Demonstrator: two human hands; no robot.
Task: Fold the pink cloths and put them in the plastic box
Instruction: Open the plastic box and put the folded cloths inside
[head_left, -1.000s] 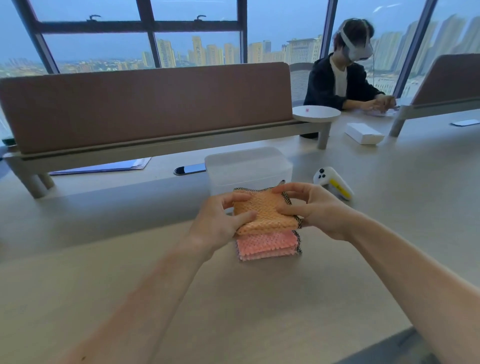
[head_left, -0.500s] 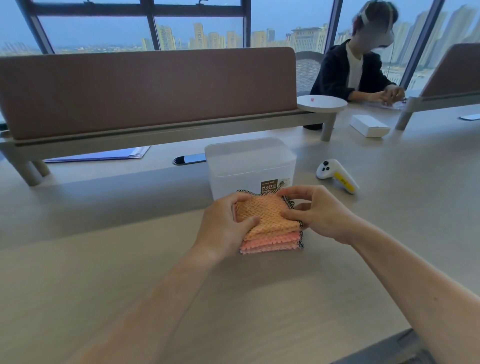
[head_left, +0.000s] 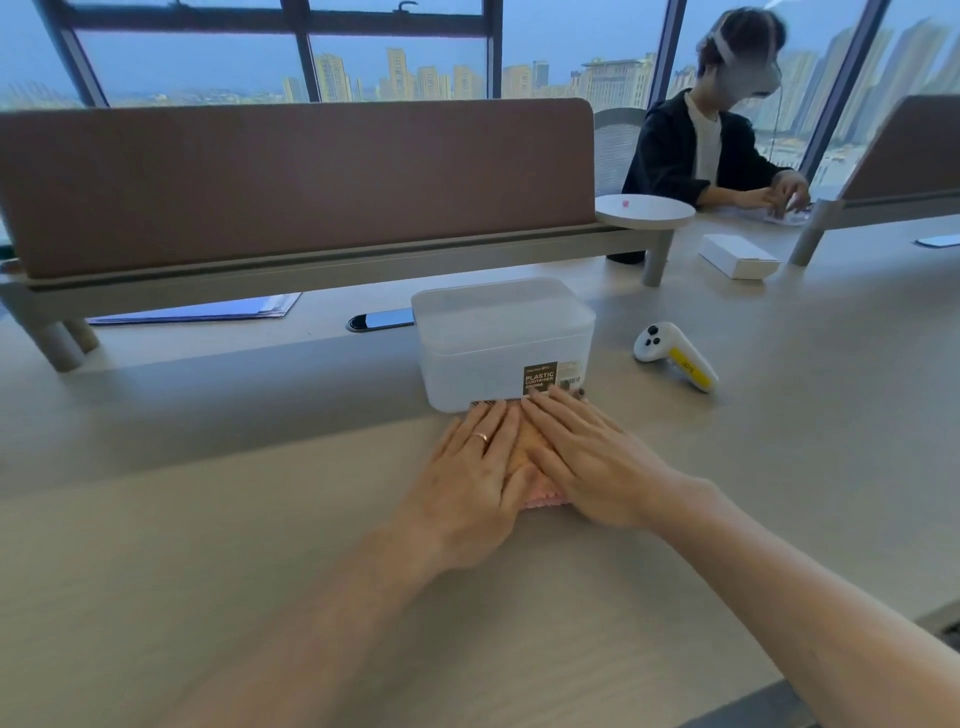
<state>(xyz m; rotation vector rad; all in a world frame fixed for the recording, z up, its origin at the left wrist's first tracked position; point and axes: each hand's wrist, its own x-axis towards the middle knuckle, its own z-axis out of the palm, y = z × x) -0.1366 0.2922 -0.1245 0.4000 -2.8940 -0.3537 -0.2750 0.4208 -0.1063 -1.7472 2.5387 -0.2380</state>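
A folded stack of pink and orange cloths (head_left: 543, 500) lies on the table, right against the front wall of the translucent plastic box (head_left: 488, 358). The box has its lid on. My left hand (head_left: 470, 478) and my right hand (head_left: 589, 457) lie flat side by side on top of the stack, fingers straight, pressing it down. The hands hide most of the cloths; only a pink edge at the near side and a strip of orange between the hands show.
A white and yellow controller (head_left: 675, 356) lies right of the box. A dark phone (head_left: 379, 319) and blue papers (head_left: 208, 312) sit behind it, under a brown desk divider (head_left: 296, 182). A white box (head_left: 737, 255) and a seated person (head_left: 717, 140) are at the far right.
The hands held the folded stack by its sides above the table; now the stack lies on the table and both hands are flat on top of it.
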